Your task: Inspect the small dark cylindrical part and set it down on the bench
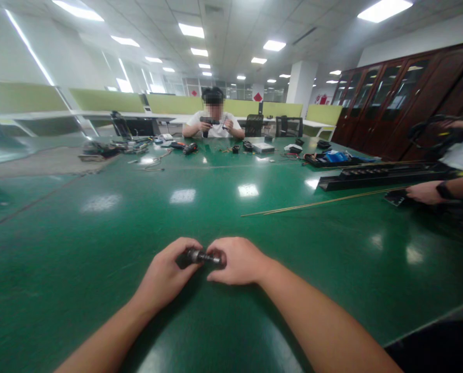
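A small dark metal part with a stepped shaft (205,257) lies across the gap between my two hands, just above the green table (200,326). Its thicker, round end sits in my left hand (168,269), whose thumb and fingers are closed around it. The thinner, shiny end points right into my right hand (237,260), with the thumb and fingers curled about that tip. Part of each end is hidden by my fingers. The exact kind of part cannot be made out.
Long thin rods (289,208) lie on the table at right, near black metal channels (356,178). A co-worker's hand (425,192) rests by them. Across the table sits another person (213,116) holding a dark tool. A power drill (190,148) and small boxes line the far edge.
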`<state>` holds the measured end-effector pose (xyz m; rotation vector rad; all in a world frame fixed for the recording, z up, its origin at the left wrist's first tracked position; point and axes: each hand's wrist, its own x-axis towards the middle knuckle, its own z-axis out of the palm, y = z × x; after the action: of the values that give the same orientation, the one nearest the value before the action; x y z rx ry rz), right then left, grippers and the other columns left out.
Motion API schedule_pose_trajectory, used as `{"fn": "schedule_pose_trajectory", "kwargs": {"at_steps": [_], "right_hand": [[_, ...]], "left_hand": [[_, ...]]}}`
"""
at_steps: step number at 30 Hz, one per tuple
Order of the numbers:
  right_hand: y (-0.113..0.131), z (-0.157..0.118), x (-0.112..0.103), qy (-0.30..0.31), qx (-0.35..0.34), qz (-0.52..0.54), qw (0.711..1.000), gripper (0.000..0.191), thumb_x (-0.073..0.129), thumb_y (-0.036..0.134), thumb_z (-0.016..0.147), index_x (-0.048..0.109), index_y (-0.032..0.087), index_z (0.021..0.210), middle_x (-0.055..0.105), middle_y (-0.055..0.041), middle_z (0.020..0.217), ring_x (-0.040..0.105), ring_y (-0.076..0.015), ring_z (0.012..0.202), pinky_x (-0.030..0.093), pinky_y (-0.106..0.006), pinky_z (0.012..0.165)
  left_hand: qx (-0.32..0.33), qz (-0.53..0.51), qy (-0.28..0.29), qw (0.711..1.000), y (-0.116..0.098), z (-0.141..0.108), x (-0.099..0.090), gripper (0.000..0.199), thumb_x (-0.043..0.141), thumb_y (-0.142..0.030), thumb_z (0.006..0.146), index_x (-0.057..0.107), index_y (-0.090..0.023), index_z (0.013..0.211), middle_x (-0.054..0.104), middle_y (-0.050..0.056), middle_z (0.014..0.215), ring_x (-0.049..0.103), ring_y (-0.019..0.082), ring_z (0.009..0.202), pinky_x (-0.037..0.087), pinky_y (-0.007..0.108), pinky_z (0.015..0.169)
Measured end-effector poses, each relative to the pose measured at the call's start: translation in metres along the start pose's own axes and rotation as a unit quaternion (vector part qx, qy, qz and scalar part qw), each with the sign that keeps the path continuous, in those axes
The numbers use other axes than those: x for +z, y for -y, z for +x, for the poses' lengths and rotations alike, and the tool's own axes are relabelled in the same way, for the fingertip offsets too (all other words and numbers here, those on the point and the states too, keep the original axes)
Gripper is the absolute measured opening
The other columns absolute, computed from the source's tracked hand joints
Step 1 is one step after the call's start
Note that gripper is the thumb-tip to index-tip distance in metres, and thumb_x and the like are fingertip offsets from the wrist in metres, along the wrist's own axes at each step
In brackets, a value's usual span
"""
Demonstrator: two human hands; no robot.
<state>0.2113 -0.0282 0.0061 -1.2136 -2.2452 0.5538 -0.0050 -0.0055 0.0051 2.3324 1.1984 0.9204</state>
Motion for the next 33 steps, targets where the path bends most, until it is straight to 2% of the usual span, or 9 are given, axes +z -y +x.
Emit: {"fn": "schedule_pose_trajectory", "kwargs": {"at_steps": [2, 6, 15, 19, 33], "right_hand": [[0.0011, -0.0001, 0.0004, -0.007, -0.002, -0.017, 1.000, 0.039, 0.077, 0.042, 0.073, 0.067, 0.025, 0.107, 0.071, -0.0010, 0.097, 0.065, -0.0186, 0.084, 0.047, -0.027, 0.073], [-0.0003, 0.0002, 0.0022, -0.022, 0.004, -0.039, 0.999, 0.027, 0.067, 0.034, 0.082, 0.067, 0.024, 0.107, 0.071, -0.0020, 0.097, 0.064, -0.0185, 0.084, 0.047, -0.027, 0.074], [0.0011, 0.0010, 0.0006, -0.047, -0.004, -0.034, 0.998, 0.025, 0.061, 0.026, 0.085, 0.066, 0.022, 0.109, 0.070, -0.0035, 0.103, 0.064, -0.0177, 0.088, 0.048, -0.027, 0.079], [-0.0007, 0.0018, 0.0022, -0.051, -0.015, -0.034, 0.998, 0.020, 0.061, 0.027, 0.087, 0.069, 0.022, 0.105, 0.070, -0.0035, 0.101, 0.064, -0.0177, 0.090, 0.048, -0.027, 0.080], [-0.0054, 0.0029, 0.0025, -0.062, -0.014, -0.034, 0.997, 0.016, 0.065, 0.028, 0.083, 0.070, 0.022, 0.098, 0.071, -0.0027, 0.096, 0.064, -0.0179, 0.087, 0.048, -0.027, 0.076]], "left_hand": [[0.012, 0.005, -0.001, 1.000, 0.0003, 0.0001, -0.0008, 0.023, 0.065, -0.038, 0.080, 0.067, -0.021, 0.095, 0.069, 0.006, 0.096, 0.065, 0.023, 0.091, 0.053, 0.033, 0.082], [0.019, 0.003, 0.014, 1.000, 0.0007, -0.0005, -0.0003, 0.024, 0.066, -0.040, 0.081, 0.068, -0.021, 0.095, 0.070, 0.006, 0.096, 0.065, 0.022, 0.091, 0.053, 0.032, 0.081], [-0.033, 0.009, 0.059, 0.998, -0.0032, -0.0016, 0.0000, 0.035, 0.070, -0.052, 0.079, 0.073, -0.028, 0.104, 0.075, 0.002, 0.101, 0.070, 0.022, 0.092, 0.054, 0.031, 0.085], [-0.052, 0.013, 0.054, 0.997, -0.0041, -0.0018, -0.0007, 0.038, 0.070, -0.055, 0.078, 0.074, -0.028, 0.104, 0.075, 0.001, 0.102, 0.070, 0.023, 0.094, 0.054, 0.032, 0.088], [-0.017, 0.020, 0.040, 0.999, -0.0021, -0.0012, 0.0000, 0.039, 0.067, -0.057, 0.080, 0.073, -0.026, 0.104, 0.074, 0.002, 0.100, 0.069, 0.022, 0.091, 0.055, 0.032, 0.084]]}}
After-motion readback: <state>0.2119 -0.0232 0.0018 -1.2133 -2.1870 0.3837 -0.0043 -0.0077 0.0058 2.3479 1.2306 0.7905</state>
